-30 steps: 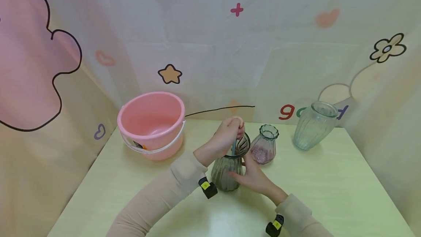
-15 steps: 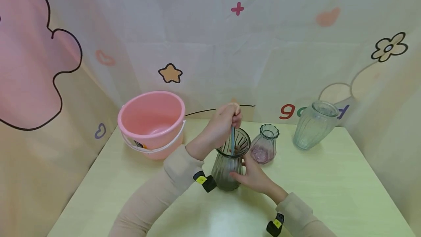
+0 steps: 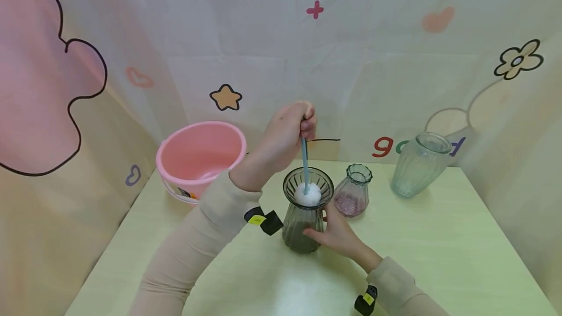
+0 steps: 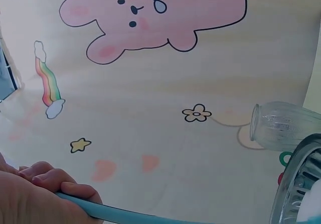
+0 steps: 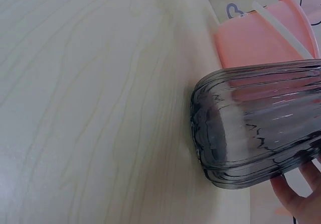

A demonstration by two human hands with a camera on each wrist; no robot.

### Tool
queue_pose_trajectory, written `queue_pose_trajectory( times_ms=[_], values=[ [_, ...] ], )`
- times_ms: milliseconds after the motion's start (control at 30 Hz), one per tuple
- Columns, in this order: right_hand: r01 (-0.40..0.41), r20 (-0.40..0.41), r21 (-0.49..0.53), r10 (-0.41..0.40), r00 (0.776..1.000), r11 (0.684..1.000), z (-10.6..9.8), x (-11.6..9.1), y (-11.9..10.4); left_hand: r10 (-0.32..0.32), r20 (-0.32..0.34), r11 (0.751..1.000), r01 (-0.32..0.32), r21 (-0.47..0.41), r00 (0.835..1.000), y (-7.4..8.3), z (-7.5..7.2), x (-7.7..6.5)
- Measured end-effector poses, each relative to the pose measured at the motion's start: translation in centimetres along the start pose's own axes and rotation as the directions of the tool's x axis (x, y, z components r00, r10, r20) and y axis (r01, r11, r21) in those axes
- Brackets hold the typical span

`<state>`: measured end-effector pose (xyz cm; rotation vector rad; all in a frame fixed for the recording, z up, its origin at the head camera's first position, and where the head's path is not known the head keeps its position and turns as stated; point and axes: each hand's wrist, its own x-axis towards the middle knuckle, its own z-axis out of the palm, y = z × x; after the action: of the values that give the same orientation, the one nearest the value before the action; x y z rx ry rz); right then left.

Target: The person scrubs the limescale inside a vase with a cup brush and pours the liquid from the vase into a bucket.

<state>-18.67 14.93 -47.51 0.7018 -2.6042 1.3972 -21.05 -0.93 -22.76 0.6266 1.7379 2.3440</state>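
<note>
Brush (image 3: 305,160) and left hand (image 3: 285,130) have risen over the last second. The hand was down close to the rim of the dark vase (image 3: 302,234); now it is well above it, and more of the blue handle shows. The brush's round white head (image 3: 310,195), out of sight before, lies within the flared mouth. For the work in hand, this suggests that the brush has come up from the vase's body; whether the head presses on the inner wall cannot be told.

The left grip is closed firmly round the upper handle, fingers curled over it. The right hand (image 3: 337,234) has hardly moved: its grip spans the side of the vase, thumb in front and fingers behind, holding it upright on the table (image 3: 430,252). The purple-bottomed vase (image 3: 353,198) beside it and the pale vase (image 3: 417,169) farther right stay where they were. So does the pink bucket (image 3: 163,166), though the left sleeve (image 3: 234,187) now covers more of it.
</note>
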Motion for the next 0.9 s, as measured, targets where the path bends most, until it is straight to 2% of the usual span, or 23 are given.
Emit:
queue_pose_trajectory(
  times_ms=[167, 333, 567, 767, 900],
  values=[
    [0.010, -0.022, -0.011, -0.010, 1.000, 1.000, 0.2, -0.1, -0.2, 0.008, -0.003, 1.000, -0.008, -0.001, 1.000, 0.1, 0.1, 0.0],
    [0.000, -0.042, -0.025, -0.001, 0.999, 1.000, 0.3, -0.1, -0.2, 0.017, 0.010, 1.000, -0.017, 0.011, 1.000, -0.8, 0.4, 0.2],
    [0.007, -0.066, -0.051, -0.010, 0.998, 0.999, 0.3, 0.0, -0.2, -0.033, 0.019, 0.995, 0.031, 0.093, 0.999, -3.8, 0.2, 0.2],
    [0.029, -0.075, -0.069, -0.035, 0.997, 0.997, 0.2, -0.1, -0.4, -0.036, 0.019, 0.996, 0.035, 0.084, 0.999, -6.5, -0.1, -0.3],
    [0.037, -0.082, -0.072, -0.043, 0.996, 0.997, 0.2, -0.2, -0.5, -0.084, 0.024, 0.992, 0.082, 0.092, 0.996, -8.4, -0.5, -0.6]
  ],
)
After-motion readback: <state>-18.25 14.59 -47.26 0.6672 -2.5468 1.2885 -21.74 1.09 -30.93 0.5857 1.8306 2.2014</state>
